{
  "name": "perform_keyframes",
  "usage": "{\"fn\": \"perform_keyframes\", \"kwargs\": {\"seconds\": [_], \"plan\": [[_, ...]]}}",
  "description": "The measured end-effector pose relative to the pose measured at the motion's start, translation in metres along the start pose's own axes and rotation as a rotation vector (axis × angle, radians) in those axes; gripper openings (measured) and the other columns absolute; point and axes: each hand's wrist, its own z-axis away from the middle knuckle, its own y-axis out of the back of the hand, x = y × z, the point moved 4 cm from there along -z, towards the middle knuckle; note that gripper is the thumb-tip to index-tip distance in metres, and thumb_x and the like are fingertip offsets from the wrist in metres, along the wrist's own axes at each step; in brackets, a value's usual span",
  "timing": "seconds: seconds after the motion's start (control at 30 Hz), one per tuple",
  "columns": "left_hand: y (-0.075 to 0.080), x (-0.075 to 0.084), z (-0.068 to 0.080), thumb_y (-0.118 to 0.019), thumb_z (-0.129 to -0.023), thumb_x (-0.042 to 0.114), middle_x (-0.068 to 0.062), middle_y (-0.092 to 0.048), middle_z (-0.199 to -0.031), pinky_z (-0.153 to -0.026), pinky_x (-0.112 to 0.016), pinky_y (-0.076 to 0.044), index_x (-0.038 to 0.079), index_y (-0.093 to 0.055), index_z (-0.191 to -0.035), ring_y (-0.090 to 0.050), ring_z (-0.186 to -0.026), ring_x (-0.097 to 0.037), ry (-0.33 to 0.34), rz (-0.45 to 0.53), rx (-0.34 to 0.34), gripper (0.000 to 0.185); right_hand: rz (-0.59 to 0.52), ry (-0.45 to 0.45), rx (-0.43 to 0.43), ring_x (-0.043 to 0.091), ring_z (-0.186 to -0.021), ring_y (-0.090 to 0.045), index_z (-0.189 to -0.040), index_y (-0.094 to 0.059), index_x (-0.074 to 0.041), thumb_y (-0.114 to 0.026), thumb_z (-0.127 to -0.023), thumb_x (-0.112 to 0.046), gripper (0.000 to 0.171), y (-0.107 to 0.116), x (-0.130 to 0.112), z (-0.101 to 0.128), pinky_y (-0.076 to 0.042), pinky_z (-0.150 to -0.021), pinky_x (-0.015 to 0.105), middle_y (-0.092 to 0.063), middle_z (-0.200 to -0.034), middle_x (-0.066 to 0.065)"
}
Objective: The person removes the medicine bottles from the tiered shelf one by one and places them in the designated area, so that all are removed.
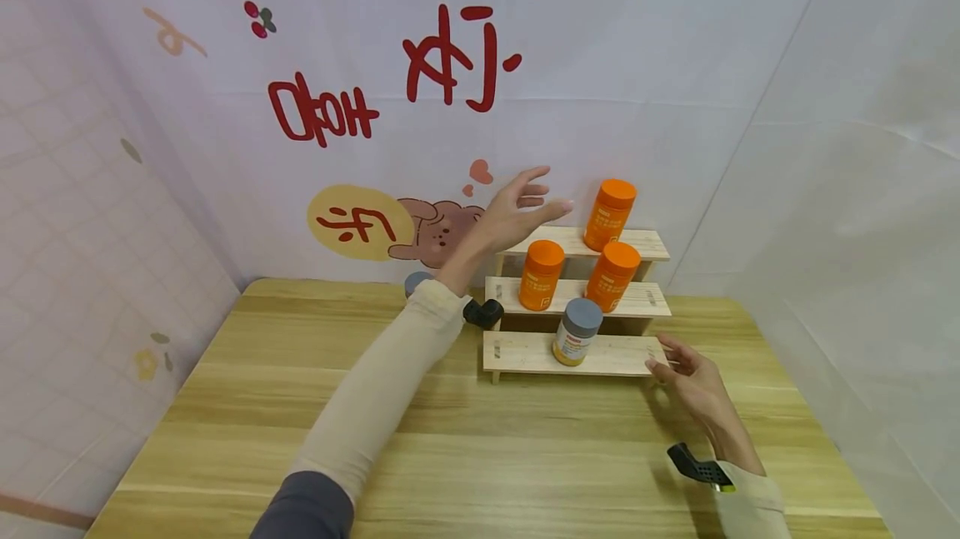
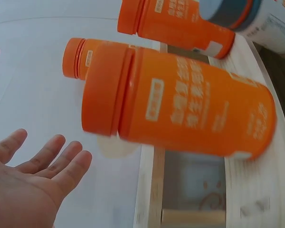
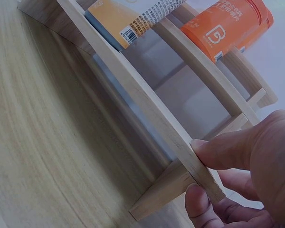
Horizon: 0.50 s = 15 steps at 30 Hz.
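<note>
A three-tier wooden display rack [image 1: 517,353] stands at the back of the table. My left hand [image 1: 521,210] is raised over the rack's left side, fingers loosely spread, holding nothing. In the left wrist view an orange bottle [image 2: 180,102] appears close beside that hand, without contact. One orange bottle [image 1: 610,218] stands on the top tier, and two more are on the middle tier. A grey-lidded bottle [image 1: 576,335] sits on the bottom tier. My right hand [image 3: 261,161] pinches the right end of the bottom board [image 3: 156,118], thumb above and fingertips below.
Left of the rack, a grey lid [image 1: 416,281] shows partly behind my left sleeve. A white printed curtain [image 1: 637,47] rises behind the wooden table [image 1: 487,456], with more sheeting at both sides. Each wrist wears a black camera mount [image 1: 697,466].
</note>
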Motion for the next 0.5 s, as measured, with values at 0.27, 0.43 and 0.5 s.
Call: {"fn": "perform_keyframes", "kwargs": {"seconds": [0.27,0.43,0.5], "plan": [[-0.014,0.005,-0.017,-0.071,-0.092,0.053,-0.011,-0.047,-0.157,-0.117,-0.051,-0.043,0.03,-0.033,-0.161,-0.045,-0.145,-0.031,0.046,-0.016,-0.026,0.082,0.016,0.01,0.01,0.02,-0.116,-0.057,-0.158,-0.04,-0.012,-0.067,-0.099,-0.043,0.073,0.0,0.001,-0.002,-0.048,-0.081,0.012,-0.051,-0.145,0.023],[-0.022,0.008,-0.028,-0.07,-0.092,0.055,-0.01,-0.049,-0.155,-0.114,-0.049,-0.046,0.029,-0.034,-0.16,-0.047,-0.141,-0.027,0.081,-0.046,-0.03,0.082,0.009,0.018,-0.002,0.031,-0.126,-0.053,-0.159,-0.039,-0.011,-0.066,-0.099,-0.043,0.073,0.001,-0.001,-0.004,-0.047,-0.082,0.01,-0.049,-0.146,0.024],[-0.026,0.009,-0.032,-0.07,-0.091,0.056,-0.009,-0.049,-0.154,-0.113,-0.048,-0.047,0.029,-0.035,-0.16,-0.049,-0.139,-0.025,0.093,-0.052,-0.041,0.081,0.013,0.016,-0.003,0.03,-0.125,-0.053,-0.159,-0.039,-0.012,-0.066,-0.1,-0.043,0.072,0.002,-0.001,-0.004,-0.047,-0.082,0.01,-0.049,-0.146,0.024]]}}
